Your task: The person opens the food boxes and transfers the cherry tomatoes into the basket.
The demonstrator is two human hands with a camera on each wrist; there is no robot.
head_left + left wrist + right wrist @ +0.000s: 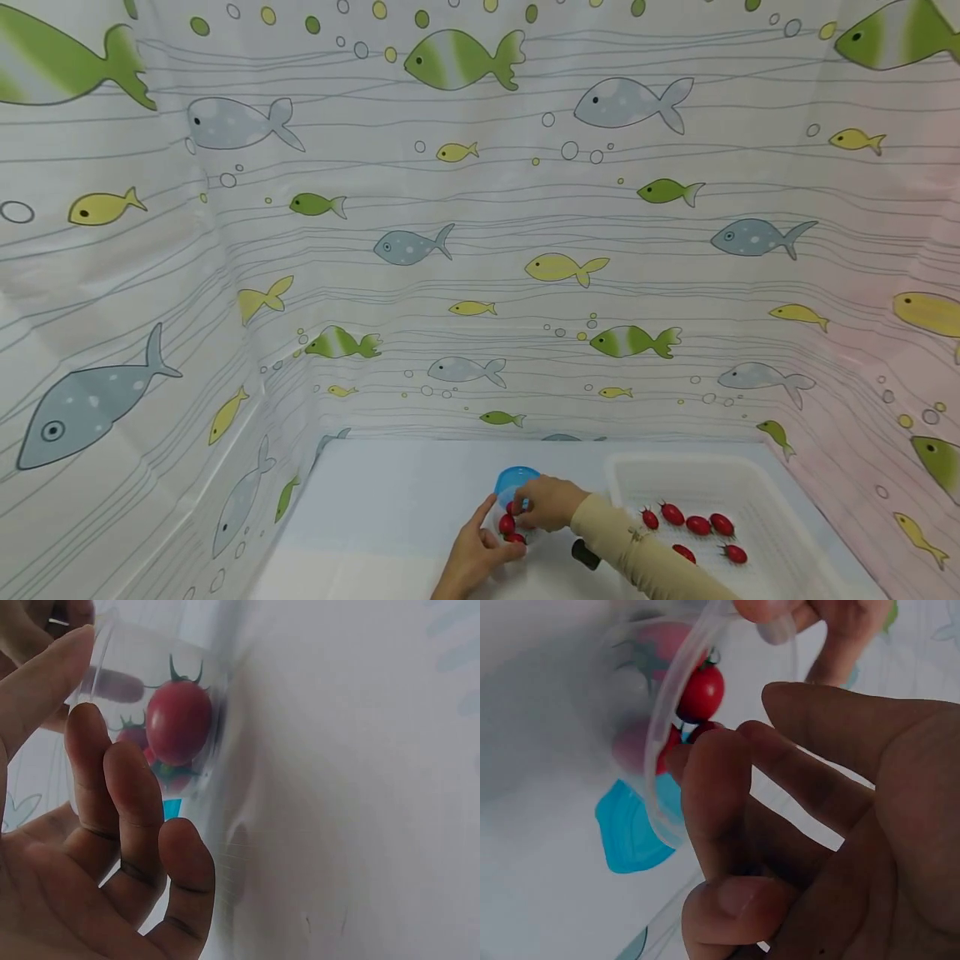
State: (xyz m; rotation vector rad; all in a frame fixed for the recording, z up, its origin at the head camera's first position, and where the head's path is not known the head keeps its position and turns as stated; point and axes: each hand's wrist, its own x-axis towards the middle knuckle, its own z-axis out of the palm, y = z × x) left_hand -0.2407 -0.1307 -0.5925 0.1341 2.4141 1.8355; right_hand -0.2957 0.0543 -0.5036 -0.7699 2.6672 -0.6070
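In the head view my left hand (477,553) grips the side of a clear plastic cup (660,739), fingers and thumb around its wall near the rim. Several red cherry tomatoes with green stems lie inside; one tomato (178,722) rests against the wall in the left wrist view. My right hand (553,503) reaches over the rim, its fingertips inside the cup beside a tomato (703,691). In the right wrist view its thumb stands apart from the fingers, and no tomato shows pinched between them. A blue plastic dish (514,478) is just behind the cup.
A white plastic basket (795,500) stands on the right of the white table (360,508), with several cherry tomatoes (698,525) in it. My right forearm crosses its left edge. A dark cylindrical object (585,554) shows by that forearm. Fish-patterned sheets (480,292) enclose the table.
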